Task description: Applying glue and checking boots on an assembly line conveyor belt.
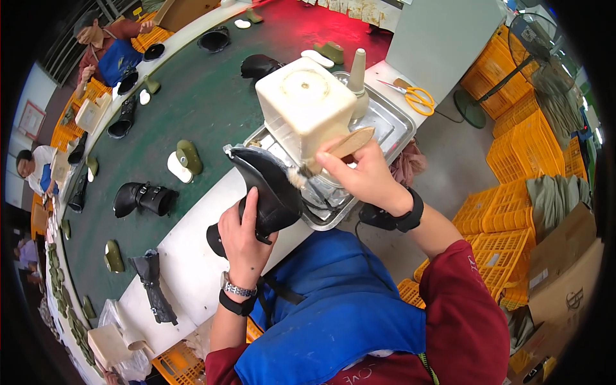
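A black boot upper is gripped in my left hand, its open top edge turned up and to the right. My right hand is closed round the wooden handle of a brush. The brush's pale bristles hang beside the boot's edge; whether they touch it I cannot tell. Just beyond stands a cream plastic container in a metal tray. A pale nozzle bottle stands in the tray as well.
Orange-handled scissors lie right of the tray. Black boots, olive lasts and white insoles dot the green belt. A boot lies on the white ledge. Orange crates and a fan stand right. Co-workers sit far left.
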The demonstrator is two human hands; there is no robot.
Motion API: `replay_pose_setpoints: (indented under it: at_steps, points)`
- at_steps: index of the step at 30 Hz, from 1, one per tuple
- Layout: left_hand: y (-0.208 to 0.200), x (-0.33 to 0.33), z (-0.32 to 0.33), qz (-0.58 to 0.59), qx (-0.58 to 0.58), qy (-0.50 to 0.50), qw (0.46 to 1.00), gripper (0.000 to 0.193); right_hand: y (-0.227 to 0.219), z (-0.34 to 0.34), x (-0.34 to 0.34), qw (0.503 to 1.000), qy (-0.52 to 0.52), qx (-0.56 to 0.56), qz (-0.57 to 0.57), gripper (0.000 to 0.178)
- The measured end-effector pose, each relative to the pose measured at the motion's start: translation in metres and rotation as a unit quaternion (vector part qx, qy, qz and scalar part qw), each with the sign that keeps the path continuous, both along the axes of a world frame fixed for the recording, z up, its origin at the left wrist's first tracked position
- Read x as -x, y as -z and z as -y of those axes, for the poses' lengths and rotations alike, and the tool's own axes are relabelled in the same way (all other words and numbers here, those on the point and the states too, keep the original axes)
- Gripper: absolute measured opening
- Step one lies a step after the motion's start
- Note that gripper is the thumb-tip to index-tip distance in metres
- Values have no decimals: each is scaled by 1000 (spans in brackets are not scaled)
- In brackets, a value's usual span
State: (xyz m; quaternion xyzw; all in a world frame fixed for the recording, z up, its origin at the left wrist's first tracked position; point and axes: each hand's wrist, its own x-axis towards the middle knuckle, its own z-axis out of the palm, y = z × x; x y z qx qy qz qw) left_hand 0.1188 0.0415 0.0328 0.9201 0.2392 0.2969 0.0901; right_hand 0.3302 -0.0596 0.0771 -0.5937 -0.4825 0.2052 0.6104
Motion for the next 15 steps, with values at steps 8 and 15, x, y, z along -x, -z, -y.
replay_pose_setpoints:
  at_steps: [8,15]
  points:
    - [2,2,0,44,1,-7,999,87,18,-3,9,998,-33,51,18,11]
    - [5,4,-4,53,0,1,999,86,17,0,16,957,3,-94,276,10]
